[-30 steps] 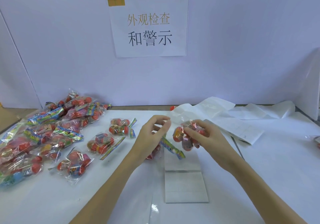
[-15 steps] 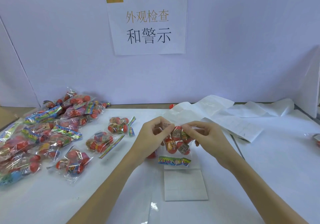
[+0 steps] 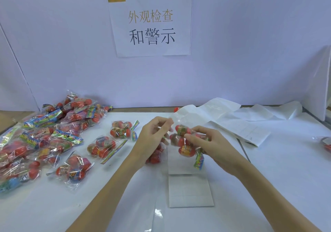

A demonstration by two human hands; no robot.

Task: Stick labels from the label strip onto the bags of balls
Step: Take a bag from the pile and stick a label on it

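Observation:
My right hand [image 3: 213, 145] grips a clear bag of red balls [image 3: 182, 142] above the table's middle; the bag's colourful header [image 3: 199, 161] hangs down on the right. My left hand [image 3: 152, 136] is at the bag's left side, its curled fingertips pinching the bag's clear edge. The white label strip [image 3: 189, 192] lies on the table under both hands and runs back to the right in loose folds [image 3: 238, 129]. Another bag [image 3: 155, 157] lies partly hidden below my left hand.
A big pile of bags of balls [image 3: 41, 135] fills the left side. Three single bags [image 3: 122, 129] [image 3: 102, 146] [image 3: 73, 170] lie between the pile and my hands. One more bag [image 3: 326, 144] shows at the right edge. A paper sign [image 3: 151, 22] hangs on the white back wall.
The bag has turned in my hands: its header, hanging below the balls before, now hangs at the right. My right hand has closed further round the balls.

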